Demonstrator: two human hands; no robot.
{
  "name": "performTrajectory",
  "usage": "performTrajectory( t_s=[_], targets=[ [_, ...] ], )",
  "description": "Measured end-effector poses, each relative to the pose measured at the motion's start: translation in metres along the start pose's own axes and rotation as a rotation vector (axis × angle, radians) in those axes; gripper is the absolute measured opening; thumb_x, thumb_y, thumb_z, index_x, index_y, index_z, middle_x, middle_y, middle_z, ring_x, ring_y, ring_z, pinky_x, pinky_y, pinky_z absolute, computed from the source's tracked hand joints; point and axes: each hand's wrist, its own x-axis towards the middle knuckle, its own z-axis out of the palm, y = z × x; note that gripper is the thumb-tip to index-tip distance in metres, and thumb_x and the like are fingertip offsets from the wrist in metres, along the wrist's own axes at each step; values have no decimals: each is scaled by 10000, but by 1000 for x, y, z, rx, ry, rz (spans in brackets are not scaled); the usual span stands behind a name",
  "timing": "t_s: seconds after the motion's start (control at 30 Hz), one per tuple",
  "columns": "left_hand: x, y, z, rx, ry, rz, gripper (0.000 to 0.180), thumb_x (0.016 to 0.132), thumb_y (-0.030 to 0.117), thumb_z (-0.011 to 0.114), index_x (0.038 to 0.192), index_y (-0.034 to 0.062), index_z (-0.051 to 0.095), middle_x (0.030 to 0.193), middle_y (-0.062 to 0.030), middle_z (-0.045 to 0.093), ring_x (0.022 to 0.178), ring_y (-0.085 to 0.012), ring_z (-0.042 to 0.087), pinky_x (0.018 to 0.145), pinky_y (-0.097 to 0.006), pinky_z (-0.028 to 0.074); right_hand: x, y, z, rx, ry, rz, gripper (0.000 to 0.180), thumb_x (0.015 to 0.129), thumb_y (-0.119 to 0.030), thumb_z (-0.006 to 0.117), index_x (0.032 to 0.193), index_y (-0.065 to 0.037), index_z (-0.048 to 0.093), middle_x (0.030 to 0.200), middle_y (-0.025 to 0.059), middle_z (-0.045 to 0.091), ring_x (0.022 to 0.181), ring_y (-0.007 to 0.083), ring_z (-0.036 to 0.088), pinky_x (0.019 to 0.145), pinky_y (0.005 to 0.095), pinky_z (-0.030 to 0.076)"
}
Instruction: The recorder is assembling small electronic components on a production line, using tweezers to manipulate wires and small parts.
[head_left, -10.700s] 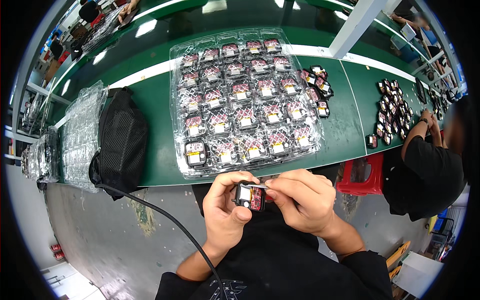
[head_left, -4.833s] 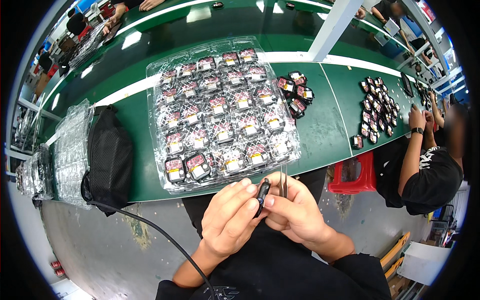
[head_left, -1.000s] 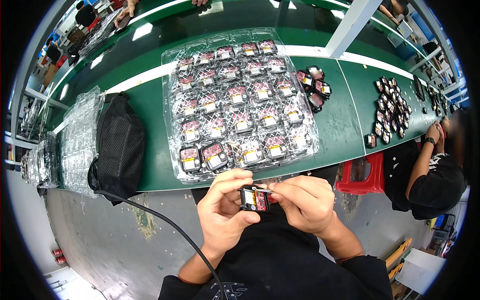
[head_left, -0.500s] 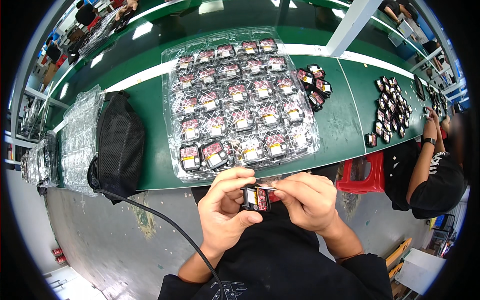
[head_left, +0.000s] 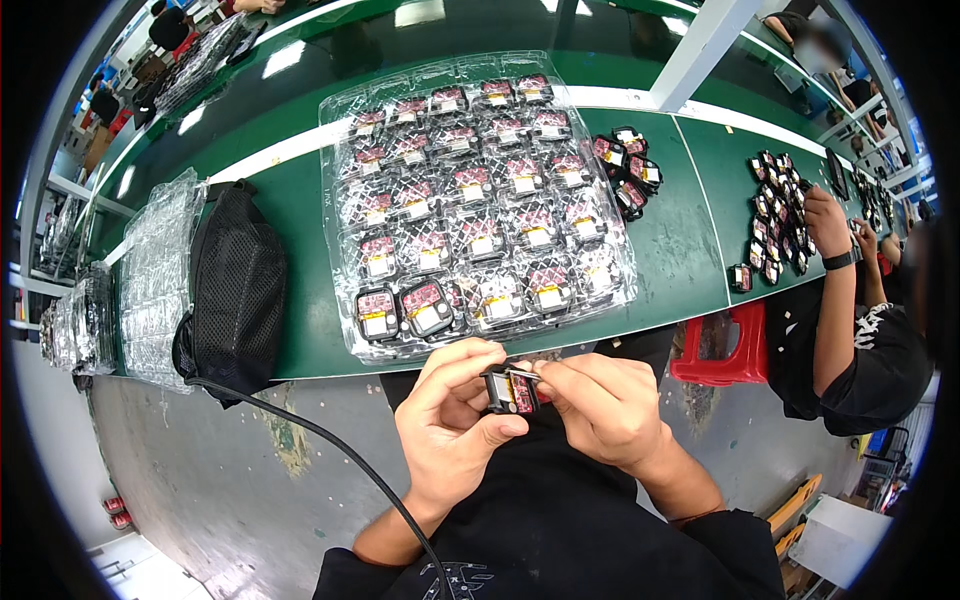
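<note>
Between the thumb and fingers of my left hand [head_left: 455, 420] is a small black device housing [head_left: 511, 390], tilted, its open side showing a red circuit board and a pale block. My right hand [head_left: 605, 408] pinches a thin silvery tool [head_left: 521, 372] whose tip lies at the housing's upper edge; its exact kind is hard to make out. Just beyond my hands, a clear plastic tray [head_left: 342, 200] holds several similar open housings in rows. Two of these housings, one [head_left: 377, 313] at the front left and another [head_left: 428, 307] beside it, sit on the near row.
A black mesh bag [head_left: 240, 290] with a cable [head_left: 330, 435] stands left, beside stacked clear trays [head_left: 155, 280]. Loose housings [head_left: 628, 170] lie right of the tray. Farther right are a larger pile [head_left: 775, 215], a red stool [head_left: 722, 345] and a co-worker's arm [head_left: 838, 290].
My right hand has shifted slightly left, closer over the housing, and its wrist has turned a little. The co-worker's hand has come forward to the pile on the right.
</note>
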Motion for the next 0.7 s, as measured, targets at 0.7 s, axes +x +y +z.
performTrajectory(
  t_s=[0.7],
  targets=[
    [23,10,-20,1286,116,550,641,777,209,883,1323,9,614,1306,-168,644,1284,-403,589,1146,-569,370,41,10,11,-364,9,-240,321,778,-179,696,1065,-35,714,1057,43,677,679,127,619,543,240,497]
  ],
)
